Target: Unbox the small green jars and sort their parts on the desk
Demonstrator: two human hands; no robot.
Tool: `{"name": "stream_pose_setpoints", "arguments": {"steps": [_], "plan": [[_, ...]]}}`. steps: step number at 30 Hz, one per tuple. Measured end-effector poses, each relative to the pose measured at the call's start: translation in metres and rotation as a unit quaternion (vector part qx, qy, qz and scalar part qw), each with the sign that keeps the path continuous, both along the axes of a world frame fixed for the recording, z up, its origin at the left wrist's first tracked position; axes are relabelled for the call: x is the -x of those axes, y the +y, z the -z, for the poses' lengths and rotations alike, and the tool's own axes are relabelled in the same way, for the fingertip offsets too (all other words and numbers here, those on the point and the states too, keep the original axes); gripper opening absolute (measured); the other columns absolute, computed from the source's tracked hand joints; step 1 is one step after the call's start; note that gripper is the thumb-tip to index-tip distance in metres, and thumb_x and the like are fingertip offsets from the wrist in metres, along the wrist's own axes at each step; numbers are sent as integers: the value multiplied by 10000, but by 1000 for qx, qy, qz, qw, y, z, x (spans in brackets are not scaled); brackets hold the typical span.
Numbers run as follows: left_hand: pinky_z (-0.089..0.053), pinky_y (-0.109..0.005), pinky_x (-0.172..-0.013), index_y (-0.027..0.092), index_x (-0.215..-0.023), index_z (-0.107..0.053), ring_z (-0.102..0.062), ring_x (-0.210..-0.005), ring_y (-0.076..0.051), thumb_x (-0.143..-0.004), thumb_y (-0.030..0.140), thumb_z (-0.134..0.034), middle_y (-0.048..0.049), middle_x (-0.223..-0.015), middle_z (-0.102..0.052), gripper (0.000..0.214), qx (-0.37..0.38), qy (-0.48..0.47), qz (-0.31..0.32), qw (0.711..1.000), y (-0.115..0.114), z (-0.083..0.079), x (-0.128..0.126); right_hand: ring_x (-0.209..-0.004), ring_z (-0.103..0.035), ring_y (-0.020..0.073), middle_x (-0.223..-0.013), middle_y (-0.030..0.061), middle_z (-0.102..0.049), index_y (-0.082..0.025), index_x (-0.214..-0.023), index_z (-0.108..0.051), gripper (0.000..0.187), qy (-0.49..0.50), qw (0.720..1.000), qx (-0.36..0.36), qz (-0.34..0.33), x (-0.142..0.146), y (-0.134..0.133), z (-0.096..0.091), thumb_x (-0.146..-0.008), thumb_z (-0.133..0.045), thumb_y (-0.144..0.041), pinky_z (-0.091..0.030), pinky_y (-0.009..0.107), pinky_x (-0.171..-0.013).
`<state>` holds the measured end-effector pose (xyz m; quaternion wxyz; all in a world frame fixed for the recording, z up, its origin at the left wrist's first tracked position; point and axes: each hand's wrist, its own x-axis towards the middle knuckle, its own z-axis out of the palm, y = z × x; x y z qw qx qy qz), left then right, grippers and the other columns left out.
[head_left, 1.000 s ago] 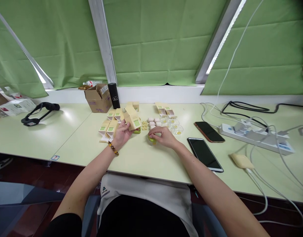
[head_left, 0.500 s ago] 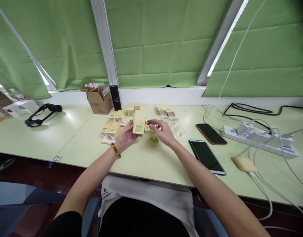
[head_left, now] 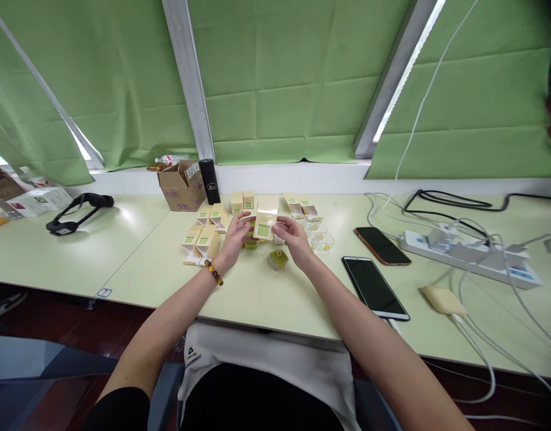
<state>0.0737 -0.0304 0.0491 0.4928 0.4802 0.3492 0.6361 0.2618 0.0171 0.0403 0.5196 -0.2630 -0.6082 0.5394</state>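
In the head view, my only feed, I have the box (head_left: 265, 227) held up over the middle of the surface (head_left: 248, 299), its green square at the end nearer me. My left grip (head_left: 231, 240) is closed on the box's left side, with a bead bracelet (head_left: 213, 273) at the wrist. My right grip (head_left: 298, 242) has its fingertips on the opposite side, so the box sits pinched between the two.

Just in front of the box, I see a green-topped cup (head_left: 279, 258) on the surface, near my right grip but apart from it. A second green piece (head_left: 250, 244) shows partly behind my left fingers; I cannot tell its full shape.

Four open boxes (head_left: 207, 240) stand left of my left grip, two boxes (head_left: 242, 202) farther back, and two open ones (head_left: 302, 208) behind my right grip. Clear cups (head_left: 319, 238) cluster beside that grip. Farther right I make out two phones (head_left: 374, 287) and a power strip (head_left: 470, 257).
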Motion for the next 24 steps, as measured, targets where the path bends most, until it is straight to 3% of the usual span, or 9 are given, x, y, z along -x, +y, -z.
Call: {"name": "stream_pose_setpoints", "arguments": {"steps": [5,8,13,24], "plan": [[-545,-392,-965,238,-1369,-559,-617,-1221,-285,-760,267,-816,-125,-1424,-596,662,-90,88,4,992,6,0,-10,-936,-748,273,-948,75,-804,-237,-1132,-645,631,-2,998,5,56,-4,1,0,-734,-803,-701,-601,403,-821],[-503,-409,-1049,246,-1389,-565,-581,-1289,-299,-797,320,-830,-122,-1460,-578,653,-126,113,-23,985,5,10,-17,-907,-743,262,-932,69,-807,-241,-1135,-636,645,6,998,16,56,-3,-1,1,-715,-821,-693,-598,395,-811],[-480,-419,-1076,235,-1428,-534,-584,-1296,-301,-881,429,-794,-135,-1444,-587,637,-137,118,-33,983,1,24,-20,-861,-737,239,-939,71,-813,-231,-1117,-640,665,4,998,29,48,1,-4,5,-699,-822,-714,-595,387,-812],[-459,-412,-1069,264,-1447,-517,-555,-1330,-314,-873,446,-807,-124,-1476,-555,669,-127,101,-25,986,-7,28,-18,-868,-766,243,-961,75,-822,-249,-1150,-611,659,-1,999,18,38,3,-7,11,-732,-823,-713,-608,391,-828]]}}
